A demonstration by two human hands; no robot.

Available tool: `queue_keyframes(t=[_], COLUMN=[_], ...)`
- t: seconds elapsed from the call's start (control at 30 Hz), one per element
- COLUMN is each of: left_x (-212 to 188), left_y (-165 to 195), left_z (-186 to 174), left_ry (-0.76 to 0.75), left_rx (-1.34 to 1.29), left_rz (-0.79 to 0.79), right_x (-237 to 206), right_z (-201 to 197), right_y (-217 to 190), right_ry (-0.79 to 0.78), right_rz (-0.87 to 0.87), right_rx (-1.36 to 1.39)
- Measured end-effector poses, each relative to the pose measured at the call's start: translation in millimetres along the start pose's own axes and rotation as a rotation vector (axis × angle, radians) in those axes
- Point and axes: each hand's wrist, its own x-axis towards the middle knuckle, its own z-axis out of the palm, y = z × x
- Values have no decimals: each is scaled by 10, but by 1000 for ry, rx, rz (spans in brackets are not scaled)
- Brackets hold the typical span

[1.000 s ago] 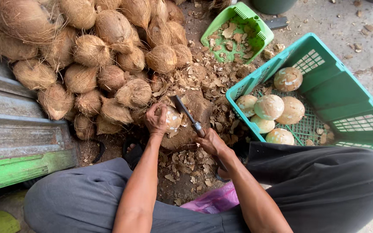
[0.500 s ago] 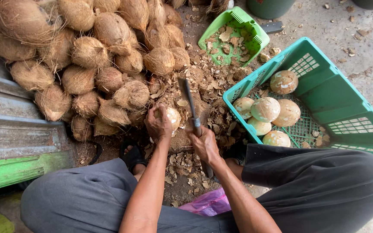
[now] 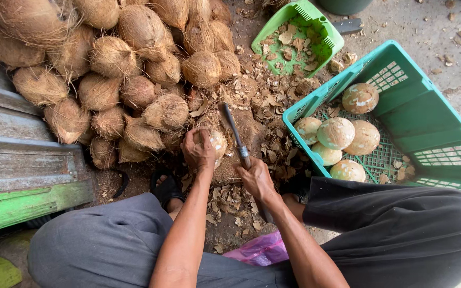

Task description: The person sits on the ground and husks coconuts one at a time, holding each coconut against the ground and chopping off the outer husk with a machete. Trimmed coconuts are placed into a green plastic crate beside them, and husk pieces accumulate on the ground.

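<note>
Since a second ago, blade swung upright; my left hand clamps the coconut, right hand clenched on its handle, mid-shelling; next chop needs aim clear of fingers

So we've got a partly peeled coconut, pale with brown patches where husk bits cling, sitting on a brown stump-like block right in front of the knees. The knife is long, dark-bladed with a worn handle, pointing away from us, blade just beside the coconut's right side.
</note>
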Motion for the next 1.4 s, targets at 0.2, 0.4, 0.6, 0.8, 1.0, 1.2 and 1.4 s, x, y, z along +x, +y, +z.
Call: queue_keyframes(t=[0.2, 0.4, 0.6, 0.8, 1.0, 1.2, 1.4], left_x=[-67, -21, -51, -112, -141, -84, -39], left_y=[176, 249, 119, 201, 160, 102, 224], left_z=[-103, -165, -125, -173, -149, -149, -200], left_ry=[20, -10, 23, -63, -19, -21, 52], left_rx=[113, 197, 180, 135, 193, 249, 20], left_rz=[-197, -145, -162, -211, -211, -47, -2], right_x=[16, 128, -69, -155, -16, 64, 78], right_z=[173, 171, 166, -107, 130, 164, -120], right_y=[30, 175, 7, -228, 38, 282, 35], right_ry=[165, 59, 30, -76, 98, 116, 48], right_rz=[-124, -130, 20, 126, -236, -372, 86], right_rx=[281, -39, -123, 91, 491, -156, 4])
